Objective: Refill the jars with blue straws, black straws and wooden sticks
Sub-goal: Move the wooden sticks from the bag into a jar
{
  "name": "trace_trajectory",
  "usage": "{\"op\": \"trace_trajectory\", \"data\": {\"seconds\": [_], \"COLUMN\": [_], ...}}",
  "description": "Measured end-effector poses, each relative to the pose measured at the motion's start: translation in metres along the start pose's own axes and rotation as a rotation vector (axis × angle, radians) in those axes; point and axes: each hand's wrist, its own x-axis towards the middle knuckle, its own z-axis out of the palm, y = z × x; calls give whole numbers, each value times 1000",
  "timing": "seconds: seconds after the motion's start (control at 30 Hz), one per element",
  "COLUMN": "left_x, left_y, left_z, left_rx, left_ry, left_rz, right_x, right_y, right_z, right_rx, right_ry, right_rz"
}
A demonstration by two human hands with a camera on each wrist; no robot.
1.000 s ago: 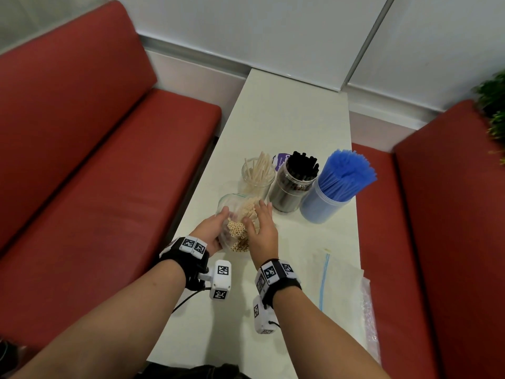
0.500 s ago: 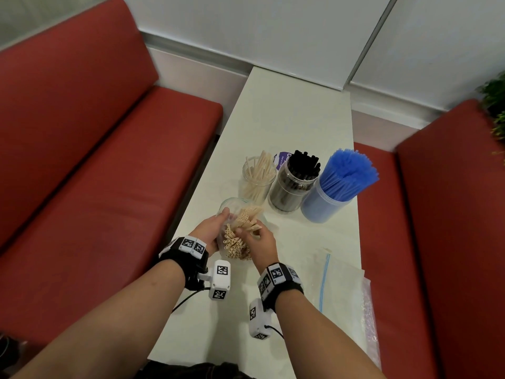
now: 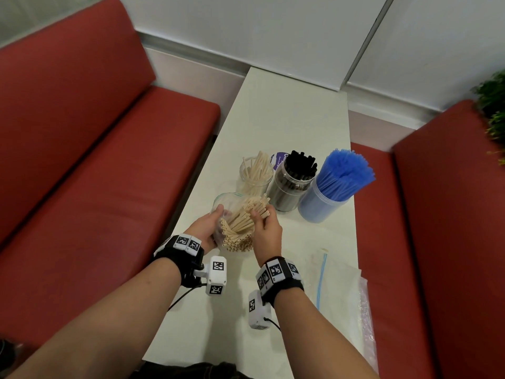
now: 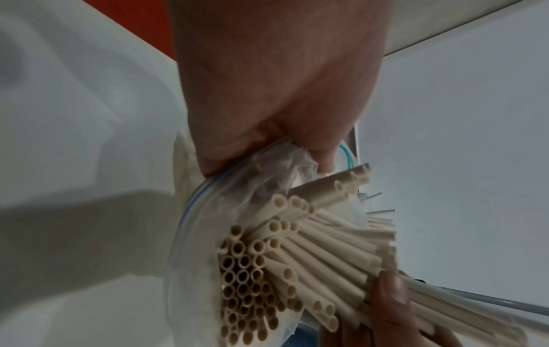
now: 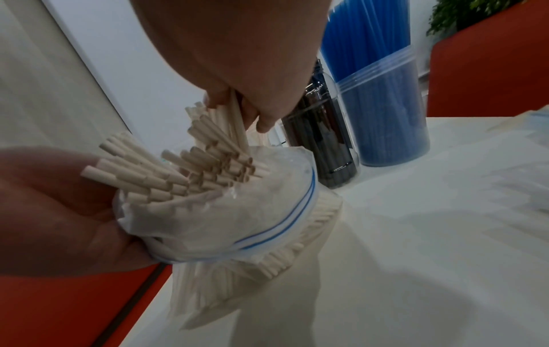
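A clear zip bag (image 3: 218, 231) (image 5: 237, 216) (image 4: 193, 211) full of pale wooden sticks (image 3: 240, 225) (image 4: 267, 258) (image 5: 178, 173) stands on the white table (image 3: 287, 110). My left hand (image 3: 209, 228) (image 4: 267, 94) grips the bag's rim. My right hand (image 3: 266, 228) (image 5: 237, 70) pinches a bunch of sticks at the bag's mouth. Behind stand a glass jar (image 3: 255, 179) partly filled with sticks, a jar of black straws (image 3: 293, 181) (image 5: 323, 140) and a jar of blue straws (image 3: 330, 187) (image 5: 383, 105).
Flat clear zip bags (image 3: 338, 291) lie on the table at the right, near its edge. Red benches (image 3: 109, 173) flank the table on both sides. A purple-and-white lid (image 3: 278, 160) lies behind the jars. A green plant (image 3: 494, 105) is at the far right.
My right hand closed on a bunch of sticks and has drawn them up and out of the bag's mouth, toward the jars. The left hand kept hold of the bag.
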Motion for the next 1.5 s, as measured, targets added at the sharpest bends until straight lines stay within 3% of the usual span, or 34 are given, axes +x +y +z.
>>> {"op": "trace_trajectory", "data": {"seconds": [0.1, 0.57, 0.73, 0.93, 1.13, 1.23, 1.33, 1.5], "left_x": [2, 3, -1, -12, -13, -13, -12, -9], "left_y": [0, 1, 5, 7, 12, 11, 11, 14], "left_z": [1, -1, 3, 6, 6, 5, 4, 6], "left_rx": [20, 10, -2, 33, -13, -56, -61, -70], "left_ry": [15, 38, 53, 56, 19, 15, 19, -10], "left_rz": [10, 1, 6, 4, -7, -3, -9, -18], "right_x": [-1, 15, 37, 35, 65, 85, 108, 132], "right_y": [-2, -28, -57, -63, -154, -184, -176, -120], "right_z": [-1, -4, -15, -24, -50, -51, -34, 2], "right_rx": [-8, 1, 1, 10, 76, 107, 54, -32], "right_ry": [41, -52, 42, -30, -70, -20, 44, 46], "right_rz": [-17, -17, -129, -55, -259, -395, -399, -219]}}
